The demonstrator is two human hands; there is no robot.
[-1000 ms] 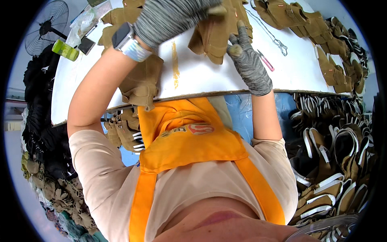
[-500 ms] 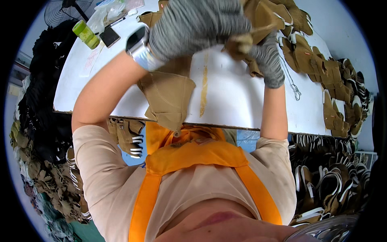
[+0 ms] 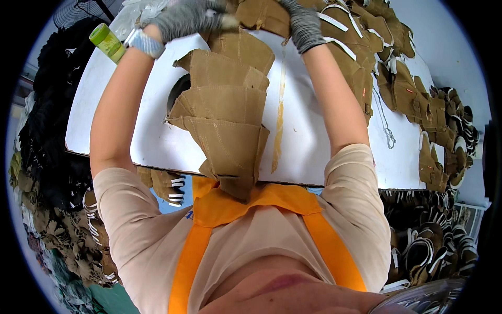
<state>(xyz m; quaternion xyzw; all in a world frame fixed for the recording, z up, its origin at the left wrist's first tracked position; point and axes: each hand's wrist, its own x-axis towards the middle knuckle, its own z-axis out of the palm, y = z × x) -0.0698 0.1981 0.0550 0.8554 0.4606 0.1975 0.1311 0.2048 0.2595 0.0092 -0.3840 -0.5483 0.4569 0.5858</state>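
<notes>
Both my hands wear grey knit gloves and reach to the far edge of the white table [image 3: 319, 141]. My left hand [image 3: 185, 18] pinches the edge of a tan fabric shoe piece [image 3: 261, 15] at the top of the view. My right hand [image 3: 304, 26] grips the same tan piece from its right side. A row of overlapping tan shoe pieces [image 3: 225, 120] runs from my hands back toward my chest and hangs over the table's near edge. A watch with a light band [image 3: 145, 43] sits on my left wrist.
More tan pieces with white strips [image 3: 361, 57] line the table's right side, and further ones [image 3: 434, 136] reach the right edge. A green bottle [image 3: 107, 42] stands at the far left. Piles of dark and tan shoe parts [image 3: 63, 246] lie on the floor on both sides.
My head has tipped so the table sits lower in view. Both hands stayed on the tan piece at the far edge, and the overlapping row of pieces now shows in full.
</notes>
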